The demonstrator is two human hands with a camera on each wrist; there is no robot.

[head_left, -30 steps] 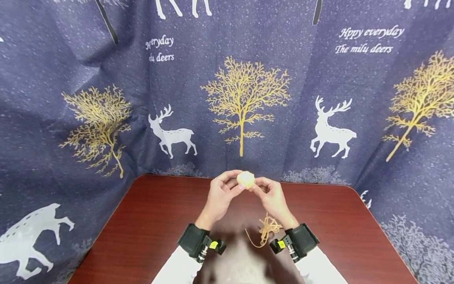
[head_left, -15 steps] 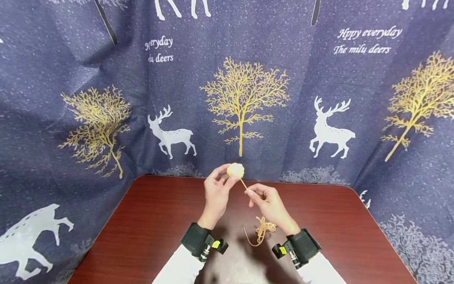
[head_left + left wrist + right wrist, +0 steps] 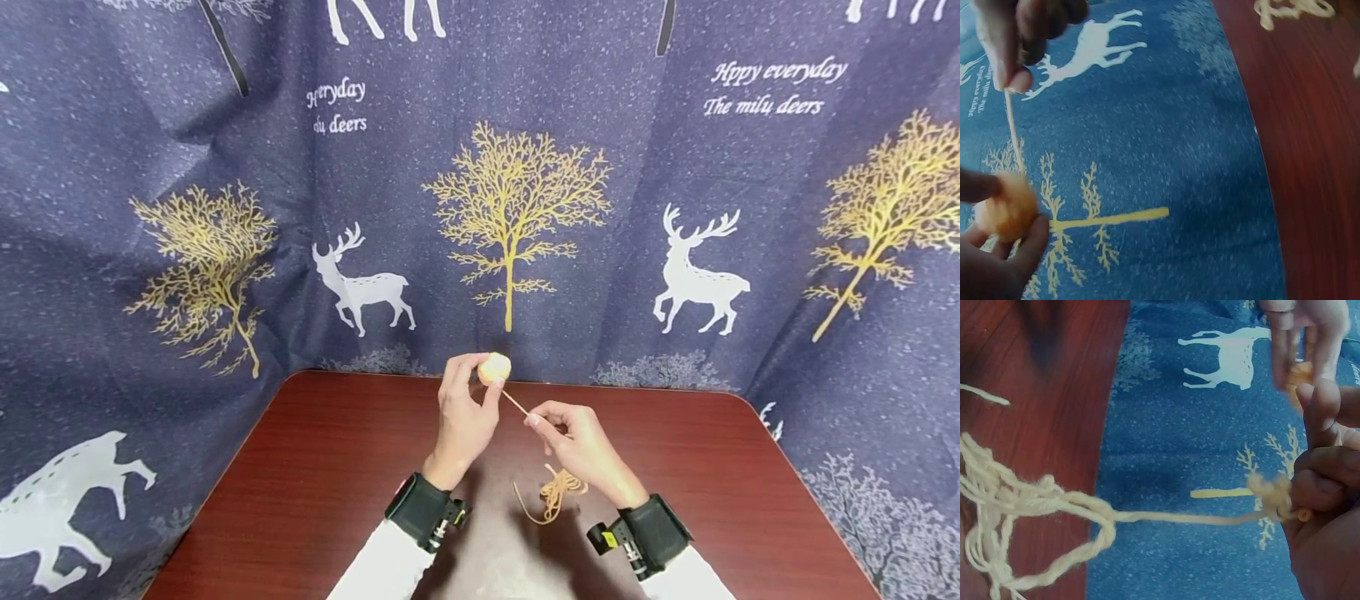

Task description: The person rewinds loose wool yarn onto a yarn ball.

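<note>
A small, pale yellow ball of yarn is held between the fingertips and thumb of my left hand, above the table's far edge. To its lower right, my right hand pinches a strand of yarn that runs straight to the ball. The left wrist view shows this strand stretched taut from the pinching fingertips to the ball. From under the right hand, in the right wrist view, more yarn trails to a loose tangle, with a small clump near the curled fingers.
On the reddish-brown table the yarn tangle lies below the hands, one loose end curving left. A dark blue curtain printed with deer and trees hangs right behind the table. Both wrists carry black camera straps.
The right hand has drawn away from the ball, down and to the right, with a taut strand now between the hands. The left hand has shifted slightly left with the ball and turned.
</note>
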